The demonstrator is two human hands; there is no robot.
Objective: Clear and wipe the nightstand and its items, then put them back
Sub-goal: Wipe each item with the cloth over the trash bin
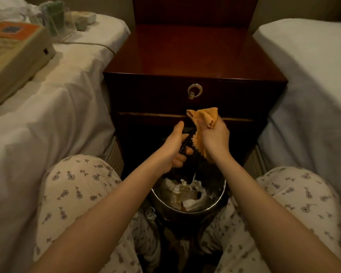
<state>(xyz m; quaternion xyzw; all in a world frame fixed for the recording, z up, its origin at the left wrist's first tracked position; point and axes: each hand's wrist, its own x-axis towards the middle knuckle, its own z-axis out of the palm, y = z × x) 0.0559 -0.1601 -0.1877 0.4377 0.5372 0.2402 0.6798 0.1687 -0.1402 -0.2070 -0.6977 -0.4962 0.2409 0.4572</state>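
Head view: person sits between two beds facing the nightstand (193,54); its top is bare and glossy. Left hand (173,148) is closed around a thin dark item (186,141), looks like a pen or similar, can't tell exactly. Fingers curled tight on it, thumb up. Right hand (215,134) bunches an orange cloth (204,119), fingers pressed together around the wad, cloth touching the dark item's upper end. Both hands hover over a metal bin (187,196) full of crumpled paper, in front of the nightstand's lower drawer.

Step in hand, my read: wiping one cleared item before it goes back. To do it well: pinch the cloth around the shaft, pull along its length, rotate, repeat. Keep the left grip low so the cloth gets most of the surface. Working over the bin is fine for dust, but a slip drops the item into the trash.

Remaining items sit on the left bed (47,107): a beige box (14,56) with an orange label, a clear container (57,20) with something green, a pale lump behind it. A thin cord runs from there toward the nightstand.

Room: knees bracket the bin, beds close on both sides, so lateral reach is tight. Straight ahead and up to the worktop is open. Drawer ring pull (194,91) sits just above the hands; watch knuckles on the drawer front edge.
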